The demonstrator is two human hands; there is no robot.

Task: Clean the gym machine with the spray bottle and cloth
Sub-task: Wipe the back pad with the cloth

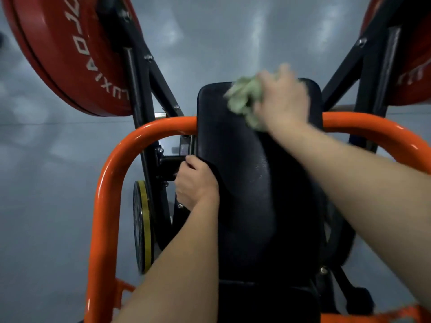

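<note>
Pale-green crumpled cloth (245,99) (blurred) gripped by right hand (282,101) on black pad (233,159); left hand (196,183) grips pad's edge.

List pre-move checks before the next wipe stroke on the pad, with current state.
1. Cloth secured: ok, right hand grips the green cloth.
2. Cloth over target: ok, it sits at the top of the black pad.
3. Pad steadied: ok, left hand grips its left edge.
4. Stroke path down the pad: ok, surface below the cloth is bare.
5. Spray bottle within reach: cannot tell, not in view.
6. Pad wetted: cannot tell, too blurred.
</note>
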